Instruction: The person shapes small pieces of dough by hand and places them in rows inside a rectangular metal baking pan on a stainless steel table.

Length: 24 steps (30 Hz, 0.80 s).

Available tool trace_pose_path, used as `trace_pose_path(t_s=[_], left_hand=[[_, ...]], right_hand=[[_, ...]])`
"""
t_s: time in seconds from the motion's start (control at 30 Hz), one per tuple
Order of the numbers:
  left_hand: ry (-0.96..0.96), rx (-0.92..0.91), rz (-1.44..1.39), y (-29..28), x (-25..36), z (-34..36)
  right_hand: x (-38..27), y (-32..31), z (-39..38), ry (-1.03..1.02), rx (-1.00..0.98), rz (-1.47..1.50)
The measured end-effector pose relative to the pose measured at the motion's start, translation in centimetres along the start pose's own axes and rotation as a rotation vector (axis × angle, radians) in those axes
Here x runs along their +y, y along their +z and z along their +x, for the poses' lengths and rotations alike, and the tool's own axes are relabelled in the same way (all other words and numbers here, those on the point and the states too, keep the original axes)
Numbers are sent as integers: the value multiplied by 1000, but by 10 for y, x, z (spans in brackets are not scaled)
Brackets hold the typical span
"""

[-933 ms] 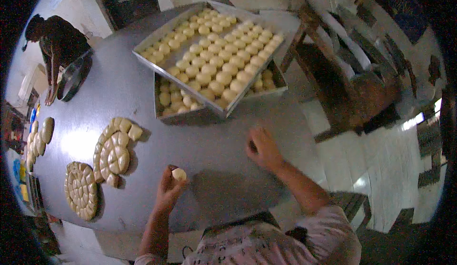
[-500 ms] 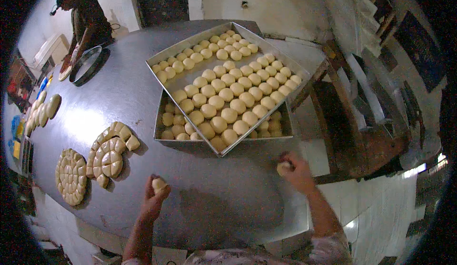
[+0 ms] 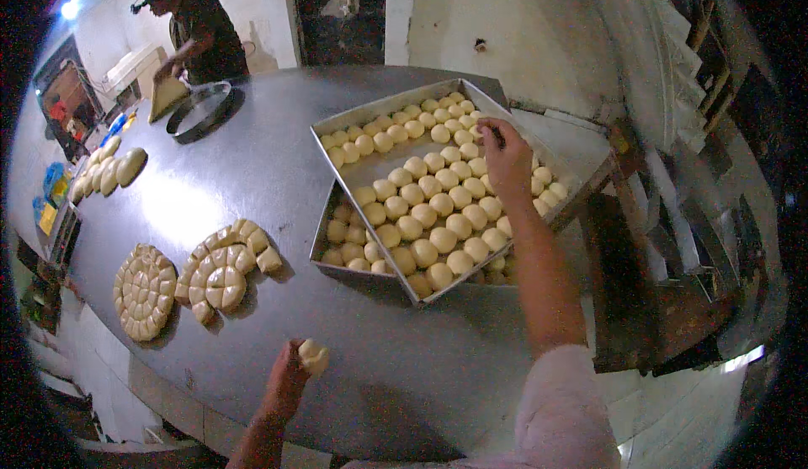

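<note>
the left hand [image 3: 290, 376] sits low on the table [image 3: 252, 174], at about 7 o'clock in the view, closed around a dough ball [image 3: 314, 355] that pokes out at the hand's 1 o'clock, resting on or just above the steel. the right hand [image 3: 507, 159] reaches out over the top tray [image 3: 353, 118], at about 1 o'clock in the view, fingers [image 3: 497, 136] bent down among the rolls [image 3: 429, 208]; whether they pinch a piece of dough cannot be told, since the fingertips hide what lies under them. the rolls run in rows from the hand's 9 o'clock round to its 6 o'clock, the nearest ones touching or just beside the fingers. the top tray lies skewed across a lower tray [image 3: 324, 242], which also holds rolls. at 10 o'clock from the left hand lie two scored dough rounds: a whole one [image 3: 145, 290] and, just beside it, a partly broken one [image 3: 220, 269] with loose pieces at its edge. at the far end of the table another person [image 3: 198, 27] bends over a round pan [image 3: 200, 111].
</note>
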<state>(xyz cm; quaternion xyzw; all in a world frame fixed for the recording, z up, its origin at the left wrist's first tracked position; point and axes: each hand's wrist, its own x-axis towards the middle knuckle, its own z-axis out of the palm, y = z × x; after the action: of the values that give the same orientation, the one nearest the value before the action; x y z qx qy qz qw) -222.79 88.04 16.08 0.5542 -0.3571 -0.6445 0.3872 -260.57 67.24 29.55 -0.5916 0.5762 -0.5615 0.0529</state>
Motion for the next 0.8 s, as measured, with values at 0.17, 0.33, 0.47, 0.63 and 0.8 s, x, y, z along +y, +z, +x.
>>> trace_pose_path(t_s=[0.17,0.33,0.47,0.63,0.8], left_hand=[[239,-510,93,61,6,-3],[276,-565,732,20,28,51],[1063,227,1143,-35,70,118],[1138,134,1499,-94,32,191],[851,-187,1055,-62,34,95]], right_hand=[[-97,-4,-192,-367,-695,72],[-91,-66,-332,718,-636,95],[-69,-61,-347,-169,-601,-879],[-58,23,-320,253,-308,-658],[16,-81,-402,214,-495,-746]])
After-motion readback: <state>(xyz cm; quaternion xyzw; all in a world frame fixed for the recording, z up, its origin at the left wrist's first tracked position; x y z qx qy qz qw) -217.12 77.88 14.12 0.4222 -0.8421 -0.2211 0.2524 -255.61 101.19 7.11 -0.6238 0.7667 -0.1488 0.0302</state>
